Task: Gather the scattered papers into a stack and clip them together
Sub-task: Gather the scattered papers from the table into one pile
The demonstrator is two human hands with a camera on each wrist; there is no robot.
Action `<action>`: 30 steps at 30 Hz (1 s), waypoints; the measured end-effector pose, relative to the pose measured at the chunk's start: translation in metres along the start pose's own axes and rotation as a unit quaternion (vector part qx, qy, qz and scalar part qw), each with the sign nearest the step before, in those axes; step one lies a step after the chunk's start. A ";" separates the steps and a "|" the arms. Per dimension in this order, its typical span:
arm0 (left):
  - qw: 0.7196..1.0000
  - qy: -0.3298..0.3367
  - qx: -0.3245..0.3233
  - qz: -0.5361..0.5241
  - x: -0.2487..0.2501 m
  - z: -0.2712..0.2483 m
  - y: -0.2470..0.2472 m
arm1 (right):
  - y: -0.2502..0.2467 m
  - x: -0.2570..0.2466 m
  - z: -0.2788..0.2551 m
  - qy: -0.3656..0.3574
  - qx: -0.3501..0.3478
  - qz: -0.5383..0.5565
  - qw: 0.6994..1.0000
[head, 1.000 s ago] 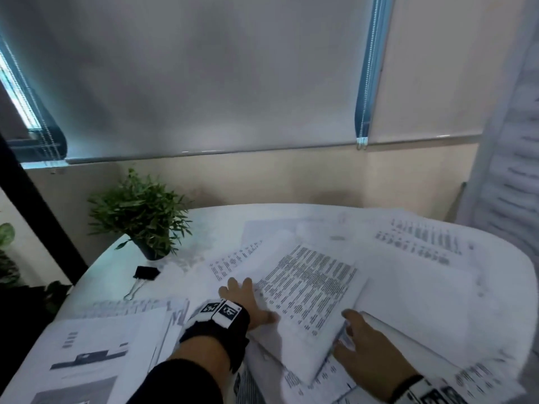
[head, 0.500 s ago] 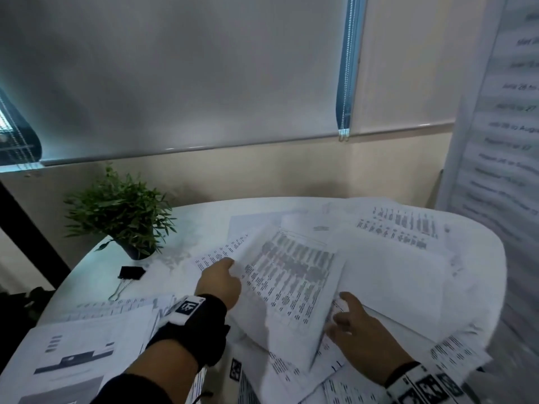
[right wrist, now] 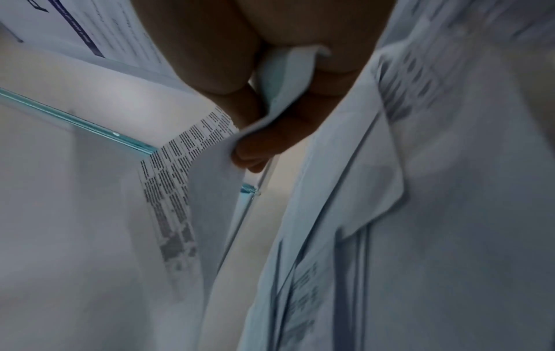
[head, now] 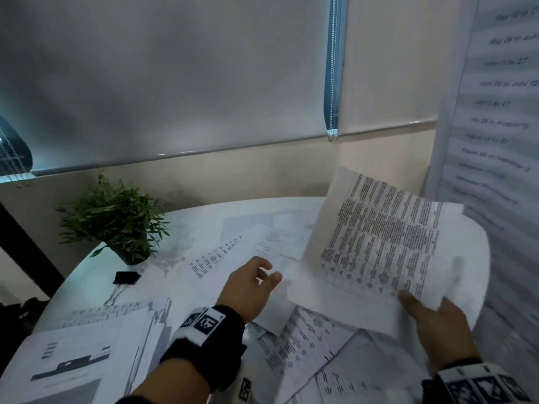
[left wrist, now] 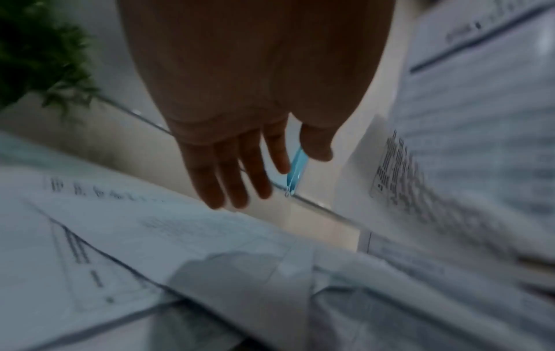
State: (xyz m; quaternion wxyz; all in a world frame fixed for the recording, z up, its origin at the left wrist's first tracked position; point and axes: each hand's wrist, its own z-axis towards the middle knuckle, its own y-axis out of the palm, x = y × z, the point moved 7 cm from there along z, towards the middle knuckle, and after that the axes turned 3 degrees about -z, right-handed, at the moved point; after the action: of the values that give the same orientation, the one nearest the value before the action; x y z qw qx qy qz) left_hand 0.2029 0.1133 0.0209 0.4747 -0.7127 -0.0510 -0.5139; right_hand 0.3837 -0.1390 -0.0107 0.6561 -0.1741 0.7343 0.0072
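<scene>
My right hand [head: 423, 309] pinches the bottom corner of a printed sheet [head: 382, 243] and holds it lifted off the table, tilted up toward me. In the right wrist view the thumb and fingers [right wrist: 258, 152] clamp the sheet's edge [right wrist: 210, 147]. My left hand [head: 253, 284] hovers over the scattered papers [head: 306, 339] with straight fingers [left wrist: 228, 180] and holds nothing. More papers [head: 87, 345] lie stacked at the front left. A black binder clip [head: 125, 279] lies on the table near the plant.
A potted green plant [head: 116, 223] stands at the table's [head: 198, 217] back left. A wall with a roller blind runs behind it, and a printed banner [head: 495, 112] hangs at the right. The table's round edge curves along the left.
My right hand has taken hold of the printed sheet and lifted it up and to the right. My left hand let go of that sheet and now hovers open.
</scene>
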 end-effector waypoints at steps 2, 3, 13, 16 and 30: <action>0.984 -0.012 -0.029 0.176 -0.008 0.003 0.011 | -0.010 0.002 0.003 0.003 0.021 -0.016 1.000; 0.971 -0.023 -0.063 0.231 -0.012 0.003 0.022 | -0.012 0.002 0.003 -0.001 0.026 -0.021 0.999; 0.959 -0.029 0.011 0.281 0.006 0.002 0.026 | -0.011 0.001 0.005 -0.018 0.050 -0.015 0.998; 0.978 0.001 0.135 0.162 0.029 -0.006 -0.003 | -0.006 0.001 0.008 -0.026 0.033 -0.023 0.999; 0.977 0.167 -0.060 0.121 0.050 -0.030 0.061 | 0.026 0.013 0.000 0.003 -0.050 0.040 0.998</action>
State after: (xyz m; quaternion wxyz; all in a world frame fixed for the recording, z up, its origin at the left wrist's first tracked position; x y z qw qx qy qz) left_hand 0.2401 0.0375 0.0226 0.4918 -0.6447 0.1467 -0.5666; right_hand 0.3756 -0.1181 -0.0284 0.6433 -0.1772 0.7416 0.0694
